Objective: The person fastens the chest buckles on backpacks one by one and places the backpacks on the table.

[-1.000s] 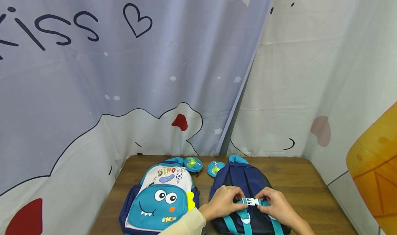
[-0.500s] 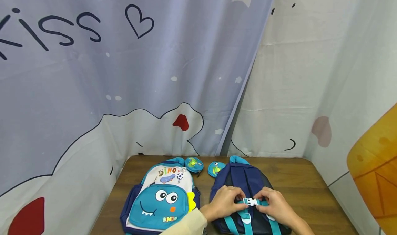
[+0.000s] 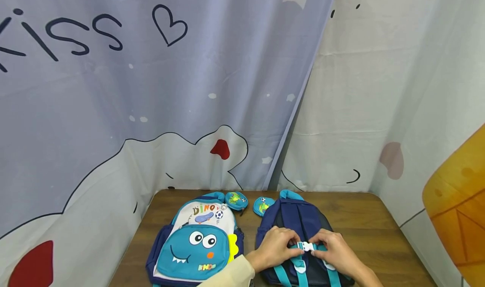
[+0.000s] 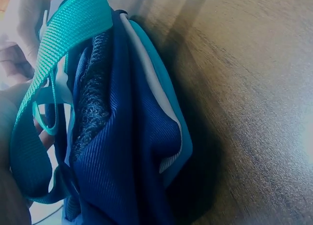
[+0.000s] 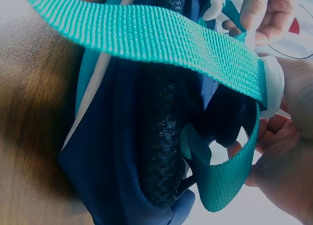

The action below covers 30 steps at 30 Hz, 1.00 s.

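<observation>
A navy backpack (image 3: 293, 215) lies back side up on the table, its teal straps (image 3: 282, 274) spread toward me. Over its middle, a white side-release buckle (image 3: 305, 246) is held between my two hands. My left hand (image 3: 273, 248) pinches the buckle's left end and the teal webbing there. From the other side, my right hand (image 3: 336, 251) pinches the right end between thumb and fingers. In the right wrist view, a teal strap (image 5: 161, 36) crosses in front, running through a white plastic adjuster (image 5: 274, 85). The left wrist view shows the backpack's navy side (image 4: 122, 137) and looped webbing.
To the left lies a second backpack (image 3: 195, 253) with a dinosaur face, beneath my left sleeve (image 3: 231, 274). Two small round teal pouches (image 3: 236, 200) sit between the backpacks' tops. Printed curtains (image 3: 212, 76) hang behind the wooden table (image 3: 363, 219).
My right hand has shifted slightly left toward the left hand, and the two ends of the buckle look closer together. Both hands keep their pinch; the backpacks stay put.
</observation>
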Available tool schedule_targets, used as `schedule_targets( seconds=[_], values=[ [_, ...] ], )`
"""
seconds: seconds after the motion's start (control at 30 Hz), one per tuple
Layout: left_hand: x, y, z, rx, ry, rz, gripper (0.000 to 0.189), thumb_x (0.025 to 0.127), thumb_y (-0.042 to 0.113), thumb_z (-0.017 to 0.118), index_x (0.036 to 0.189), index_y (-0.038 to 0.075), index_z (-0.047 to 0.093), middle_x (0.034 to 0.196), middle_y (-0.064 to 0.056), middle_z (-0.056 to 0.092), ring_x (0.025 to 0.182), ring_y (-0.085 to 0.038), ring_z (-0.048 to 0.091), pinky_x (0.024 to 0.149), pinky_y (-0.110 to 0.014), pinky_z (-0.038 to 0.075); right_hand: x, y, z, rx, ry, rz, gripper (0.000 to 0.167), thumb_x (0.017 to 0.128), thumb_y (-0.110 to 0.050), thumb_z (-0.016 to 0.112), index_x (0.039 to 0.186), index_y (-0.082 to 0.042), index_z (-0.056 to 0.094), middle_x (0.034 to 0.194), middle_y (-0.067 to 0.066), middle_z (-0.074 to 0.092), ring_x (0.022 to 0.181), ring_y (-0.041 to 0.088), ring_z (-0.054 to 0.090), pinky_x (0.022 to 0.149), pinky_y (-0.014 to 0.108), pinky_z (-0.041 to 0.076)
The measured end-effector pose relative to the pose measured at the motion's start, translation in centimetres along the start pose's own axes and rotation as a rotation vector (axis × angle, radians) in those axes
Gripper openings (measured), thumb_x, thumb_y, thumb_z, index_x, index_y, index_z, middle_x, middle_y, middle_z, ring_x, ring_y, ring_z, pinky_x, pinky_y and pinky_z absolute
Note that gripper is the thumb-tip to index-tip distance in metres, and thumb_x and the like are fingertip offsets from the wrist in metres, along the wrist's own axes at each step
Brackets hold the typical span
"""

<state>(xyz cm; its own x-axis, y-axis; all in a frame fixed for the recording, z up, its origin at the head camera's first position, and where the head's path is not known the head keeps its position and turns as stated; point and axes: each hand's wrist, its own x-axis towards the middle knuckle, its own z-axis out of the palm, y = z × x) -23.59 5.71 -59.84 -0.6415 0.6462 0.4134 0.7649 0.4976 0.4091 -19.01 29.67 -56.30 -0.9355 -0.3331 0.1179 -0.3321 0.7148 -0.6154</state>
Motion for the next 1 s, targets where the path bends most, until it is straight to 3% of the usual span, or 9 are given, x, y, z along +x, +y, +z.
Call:
schedule_targets(
  seconds=[0.27,0.53,0.77,0.87,1.0],
  values=[
    [0.0,-0.1,0.1,0.036,-0.040,0.017,0.022,0.095,0.047,0.079,0.103,0.026,0.078,0.091,0.017,0.074,0.080,0.013,0.058,0.078,-0.011,0.038,0.3,-0.3,0.2,0.004,-0.008,-0.078,0.019,0.086,-0.016,0.088,0.102,-0.020,0.080,0.093,-0.013,0.066,0.084,0.010,0.066,0.071,0.029,0.056],
    [-0.6,-0.2,0.3,0.024,-0.037,-0.021,0.023,0.095,0.049,0.078,0.104,0.028,0.077,0.089,0.020,0.072,0.080,0.014,0.056,0.078,-0.013,0.037,0.4,-0.5,0.5,-0.080,-0.002,-0.053,0.021,0.083,-0.023,0.091,0.099,-0.026,0.078,0.090,-0.016,0.063,0.080,0.002,0.062,0.070,0.025,0.048],
    [-1.3,-0.5,-0.3,0.007,-0.031,-0.017,0.023,0.093,0.047,0.080,0.106,0.028,0.077,0.091,0.021,0.072,0.082,0.014,0.058,0.077,-0.012,0.036,0.0,-1.0,0.8,-0.115,-0.002,-0.016,0.024,0.080,-0.027,0.093,0.099,-0.029,0.078,0.089,-0.020,0.062,0.076,-0.002,0.056,0.075,0.032,0.036],
    [-1.4,-0.7,-0.8,0.008,-0.045,-0.008,0.021,0.095,0.045,0.079,0.107,0.027,0.077,0.093,0.019,0.074,0.083,0.013,0.059,0.077,-0.012,0.036,0.0,-1.2,0.7,-0.115,0.010,-0.024,0.025,0.079,-0.025,0.093,0.099,-0.027,0.078,0.088,-0.018,0.063,0.070,-0.002,0.052,0.073,0.031,0.034],
    [-1.4,-1.2,-1.6,0.035,-0.053,-0.003,0.019,0.098,0.043,0.076,0.108,0.027,0.077,0.096,0.018,0.074,0.085,0.012,0.060,0.076,-0.012,0.036,0.5,-1.3,0.8,-0.061,0.055,-0.093,0.022,0.083,-0.011,0.089,0.100,-0.021,0.079,0.086,-0.016,0.062,0.065,-0.003,0.047,0.062,0.023,0.041]
  ],
)
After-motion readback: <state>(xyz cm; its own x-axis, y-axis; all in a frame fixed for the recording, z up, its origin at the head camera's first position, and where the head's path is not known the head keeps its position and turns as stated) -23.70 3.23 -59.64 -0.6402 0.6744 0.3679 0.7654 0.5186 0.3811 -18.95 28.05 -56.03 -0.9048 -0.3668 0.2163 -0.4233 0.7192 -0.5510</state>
